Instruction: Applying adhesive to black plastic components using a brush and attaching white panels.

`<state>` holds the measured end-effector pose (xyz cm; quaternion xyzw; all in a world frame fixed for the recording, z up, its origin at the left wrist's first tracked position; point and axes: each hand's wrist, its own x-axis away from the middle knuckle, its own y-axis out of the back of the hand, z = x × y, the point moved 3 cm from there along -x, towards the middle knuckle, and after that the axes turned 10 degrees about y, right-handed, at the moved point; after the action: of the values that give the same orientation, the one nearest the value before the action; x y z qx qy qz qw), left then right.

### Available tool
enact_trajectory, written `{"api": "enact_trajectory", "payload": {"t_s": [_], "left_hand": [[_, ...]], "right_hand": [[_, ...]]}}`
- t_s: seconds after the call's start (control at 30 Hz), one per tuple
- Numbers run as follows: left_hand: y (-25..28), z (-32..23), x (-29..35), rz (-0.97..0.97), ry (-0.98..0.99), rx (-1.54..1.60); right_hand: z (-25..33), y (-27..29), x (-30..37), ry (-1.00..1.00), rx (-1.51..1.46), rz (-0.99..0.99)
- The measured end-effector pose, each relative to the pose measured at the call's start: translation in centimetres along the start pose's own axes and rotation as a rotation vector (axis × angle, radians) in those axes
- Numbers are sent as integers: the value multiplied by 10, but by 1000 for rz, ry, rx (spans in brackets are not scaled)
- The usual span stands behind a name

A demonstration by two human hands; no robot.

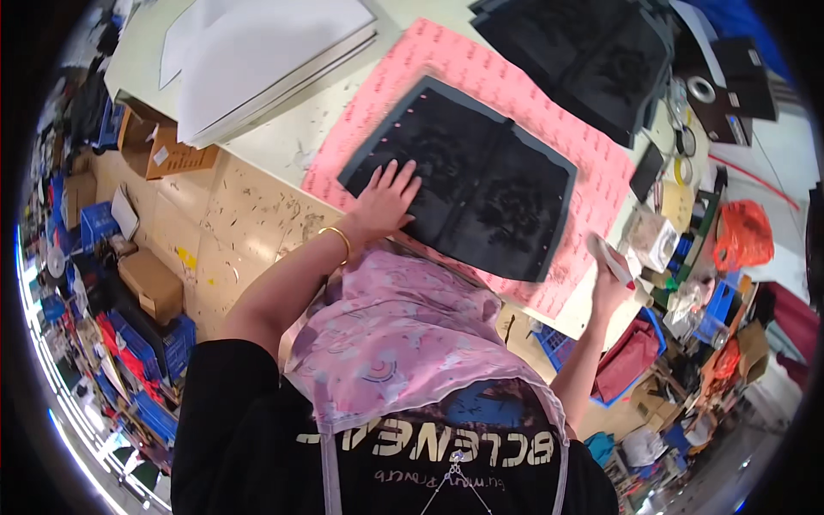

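Note:
A flat black fabric piece [468, 184] with a darker flower-like pattern and small pale dots along its edges lies on a pink printed sheet [592, 172]. My left hand [388, 197], a gold bangle on its wrist, rests on the left part of the black piece with its fingers spread. Over the sheet's right edge, apart from the black piece, my right hand [608, 279] is closed around a small white object with some red [613, 259]. Its exact kind is not clear.
More black pieces [584, 60] are piled at the table's far right, near a tape roll [700, 88] and a dark phone-like slab [646, 175]. White sheets [266, 60] form a thick stack at far left. Cartons [150, 279] and a blue crate [631, 356] stand below.

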<state>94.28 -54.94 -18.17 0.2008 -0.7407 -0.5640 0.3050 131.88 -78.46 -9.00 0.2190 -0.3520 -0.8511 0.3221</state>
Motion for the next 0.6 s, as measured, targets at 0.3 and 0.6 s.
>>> {"api": "enact_trajectory", "payload": {"t_s": [0.3, 0.6], "left_hand": [[-13, 13, 6, 161, -8, -43], [-18, 16, 4, 5, 31, 145]], "right_hand": [[258, -298, -5, 230, -682, 807], [261, -335, -137, 330, -175, 845]]}}
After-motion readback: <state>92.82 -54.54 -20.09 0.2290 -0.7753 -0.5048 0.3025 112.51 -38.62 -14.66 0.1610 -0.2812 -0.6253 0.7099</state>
